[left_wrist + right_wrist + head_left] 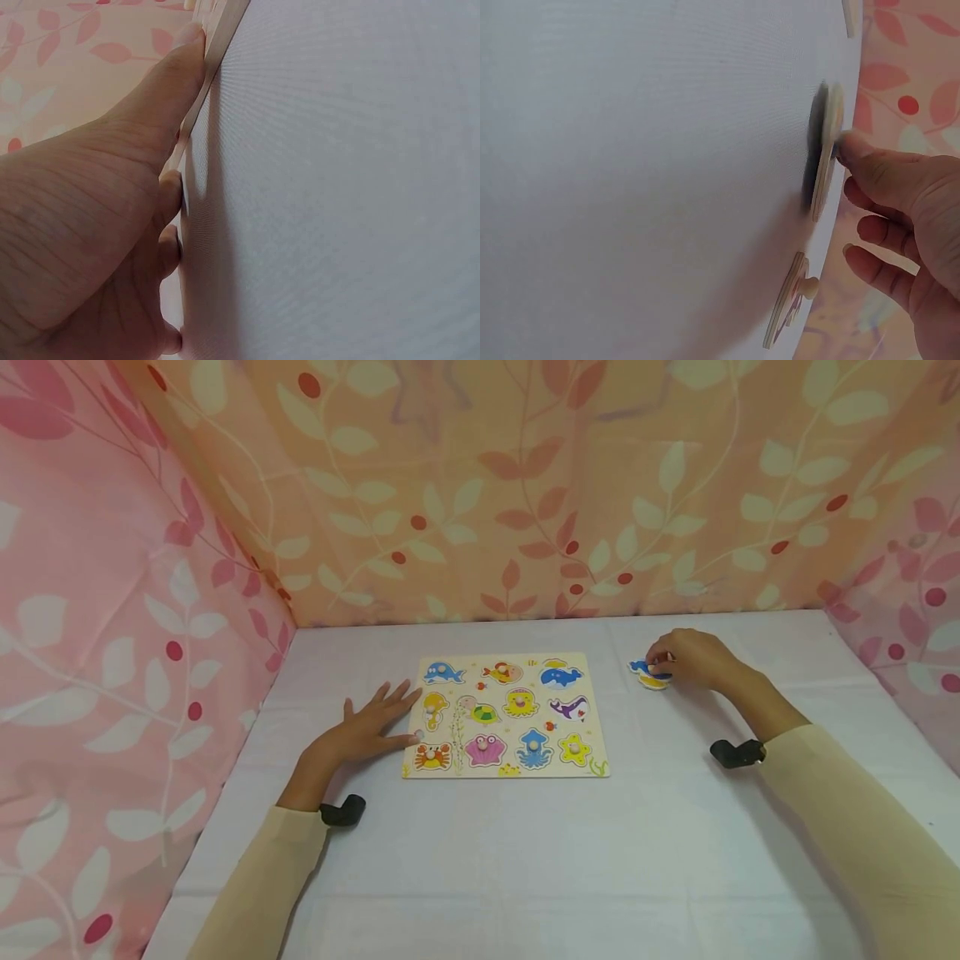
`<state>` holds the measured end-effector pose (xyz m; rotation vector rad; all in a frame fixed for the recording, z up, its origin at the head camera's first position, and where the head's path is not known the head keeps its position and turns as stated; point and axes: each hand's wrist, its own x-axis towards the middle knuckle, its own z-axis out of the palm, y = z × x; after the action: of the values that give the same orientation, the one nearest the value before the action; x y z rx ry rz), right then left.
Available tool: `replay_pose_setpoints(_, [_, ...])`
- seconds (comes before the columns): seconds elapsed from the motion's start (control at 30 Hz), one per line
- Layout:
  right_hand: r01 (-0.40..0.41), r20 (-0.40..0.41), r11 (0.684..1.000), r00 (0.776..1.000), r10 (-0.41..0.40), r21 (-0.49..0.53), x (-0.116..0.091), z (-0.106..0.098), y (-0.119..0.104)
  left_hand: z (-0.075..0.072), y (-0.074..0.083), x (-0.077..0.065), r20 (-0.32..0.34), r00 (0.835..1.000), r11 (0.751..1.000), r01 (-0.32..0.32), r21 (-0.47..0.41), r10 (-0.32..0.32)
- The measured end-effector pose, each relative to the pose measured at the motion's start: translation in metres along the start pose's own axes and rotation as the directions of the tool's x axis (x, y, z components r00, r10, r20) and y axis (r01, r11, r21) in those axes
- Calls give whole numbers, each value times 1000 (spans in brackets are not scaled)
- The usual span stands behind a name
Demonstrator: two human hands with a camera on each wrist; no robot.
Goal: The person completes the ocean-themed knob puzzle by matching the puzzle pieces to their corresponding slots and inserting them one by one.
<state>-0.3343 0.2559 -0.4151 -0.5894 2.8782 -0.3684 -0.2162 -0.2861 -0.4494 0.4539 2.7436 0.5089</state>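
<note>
My left hand [367,727] lies with spread fingers along the left side of a wooden peg puzzle board [517,775]. Its thumb [161,90] touches the board's edge in the left wrist view. Off the board's right side, my right hand [697,658] pinches a blue and yellow puzzle piece [649,679] between thumb and finger. In the right wrist view this piece [826,161] is tilted close over the white cloth, a shadow beside it. A second puzzle piece [784,307] with a round knob lies on the cloth near that hand; the hand hides it in the head view.
Knobbed sea-animal pieces sit in the board, among them a crab [432,757], a pink shell [485,749] and a starfish [575,749]. The turtle [482,713], blue whale [561,677] and purple whale [570,708] pictures show no knobs. A flowered cloth wall [480,560] stands behind.
</note>
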Motion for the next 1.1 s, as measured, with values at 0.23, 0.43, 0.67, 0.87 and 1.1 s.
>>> replay_pose_setpoints(0.23, [10,-17,1000,1000,-11,-17,1,4,2,-1,0,-1,-2,1000,1000,-6,5,6])
replay_pose_setpoints(0.43, [-4,10,1000,1000,4,-3,-1,4,2,-1,1,-1,-2,1000,1000,-6,2,6])
replay_pose_setpoints(0.67, [1,12,999,1000,-2,34,-4,0,2,-2,3,-2,3,1000,1000,-5,1,5])
replay_pose_setpoints(0.87, [43,-3,999,999,-43,14,-1,1,4,-1,2,-2,0,1000,1000,-5,-2,5])
replay_pose_setpoints(1.1, [52,-20,999,998,-52,-15,1,6,4,-1,2,-1,5,1000,1000,1,3,-1])
